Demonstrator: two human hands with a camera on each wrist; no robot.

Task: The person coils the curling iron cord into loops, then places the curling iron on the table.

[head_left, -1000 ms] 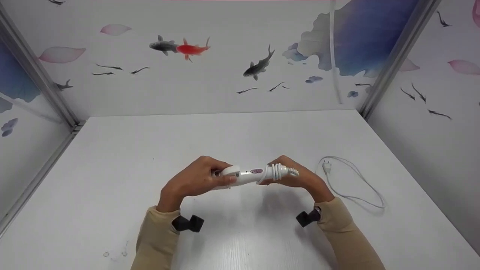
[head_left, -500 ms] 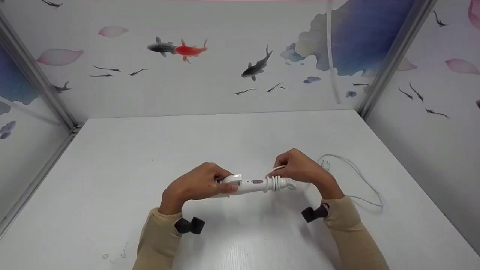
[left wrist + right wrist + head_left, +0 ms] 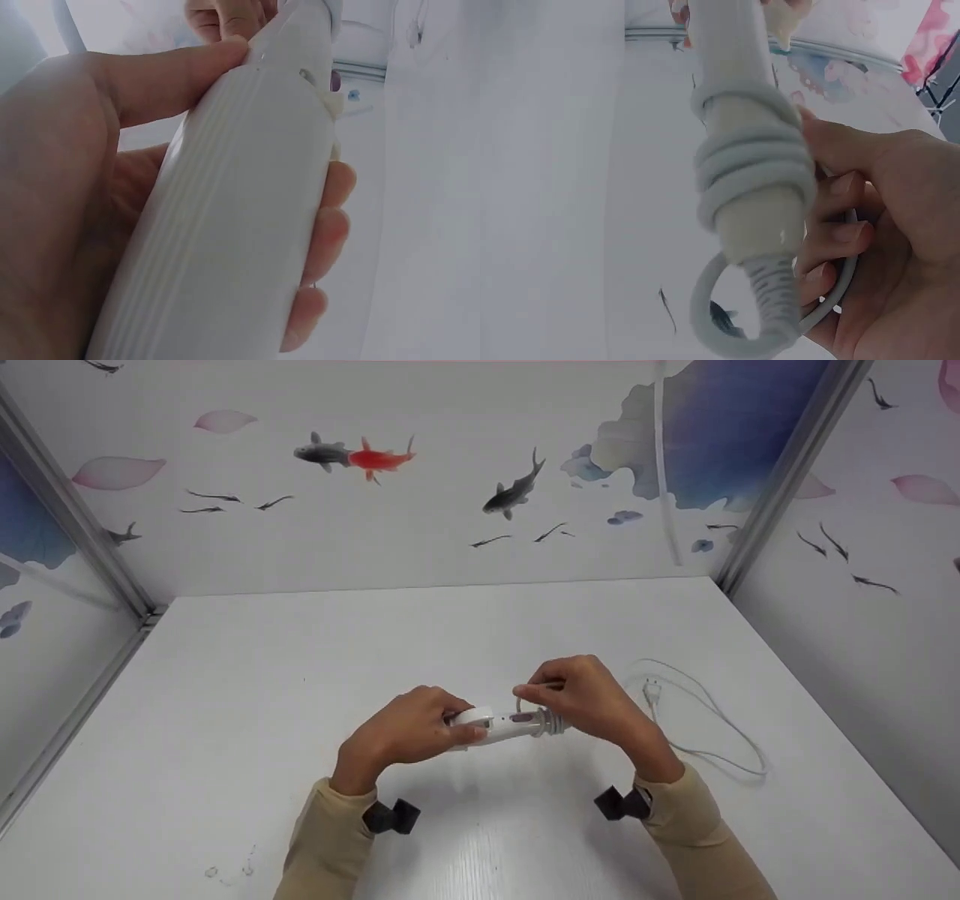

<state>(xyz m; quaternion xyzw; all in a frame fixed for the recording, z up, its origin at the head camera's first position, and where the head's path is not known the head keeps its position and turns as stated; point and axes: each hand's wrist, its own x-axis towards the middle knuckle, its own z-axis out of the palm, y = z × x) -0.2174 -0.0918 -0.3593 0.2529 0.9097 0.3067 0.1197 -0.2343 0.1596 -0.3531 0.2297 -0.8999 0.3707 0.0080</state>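
L grip (image 3: 409, 727) curled round wht elec appliance (image 3: 232, 202), R grip (image 3: 589, 699) pinching its coiled cord (image 3: 754, 174).

Head view: above, facing forward-down; wrist views: close, sharing white appliance (image 3: 240, 187).

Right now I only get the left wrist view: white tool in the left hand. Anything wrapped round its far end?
Observer: Yes, right wrist view shows white cord coiled round that end of the white tool.
Operator: Any of it trailing?
Observer: Head view shows a plug on the table, to the right of the right hand.
Operator: That hand free?
Observer: No, right wrist view shows it holding a length of the cord.
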